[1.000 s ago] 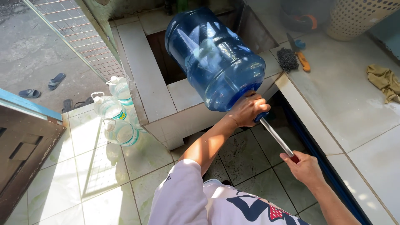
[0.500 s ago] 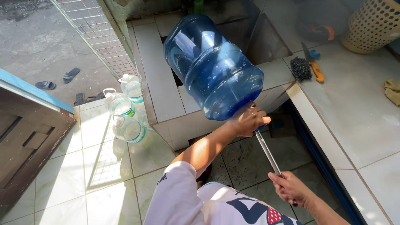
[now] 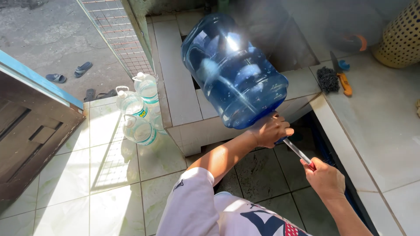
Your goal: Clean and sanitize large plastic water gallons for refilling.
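Jug (image 3: 234,70) tipped higher; small bottles (image 3: 138,109) left, knife (image 3: 341,74) right.

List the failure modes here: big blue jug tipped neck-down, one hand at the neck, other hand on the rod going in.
1. The blue water jug is tilted in the air, and only the left hand at its neck grips it; a slip could drop it onto the tiled ledge.
2. The right hand grips the thin metal rod near its end; a sideways push could jam or bend it.
3. The three small clear bottles on the floor could be hit if the jug falls.
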